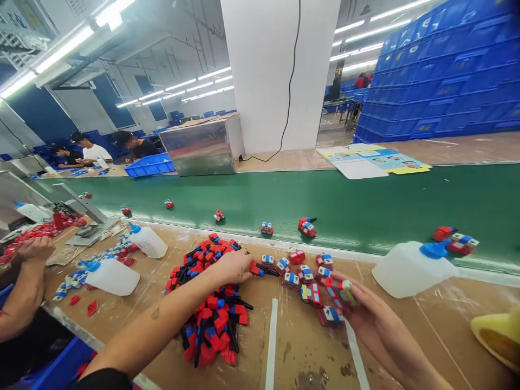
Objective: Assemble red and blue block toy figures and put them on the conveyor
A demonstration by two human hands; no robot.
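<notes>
My left hand reaches over the heap of small red, blue and black toy parts. Its fingers are closed on one red part with a black rod, which points right toward the toy cars. My right hand grips a small red toy car, tilted between thumb and fingers. Around it on the brown tabletop lie several more toy cars with white and blue tops. The left fingertips are partly hidden behind the hand.
A green conveyor belt carries scattered toy cars. White bottles with blue caps stand at right and left. A co-worker's arm is at far left. Stacked blue crates rise behind; a yellow object sits at right.
</notes>
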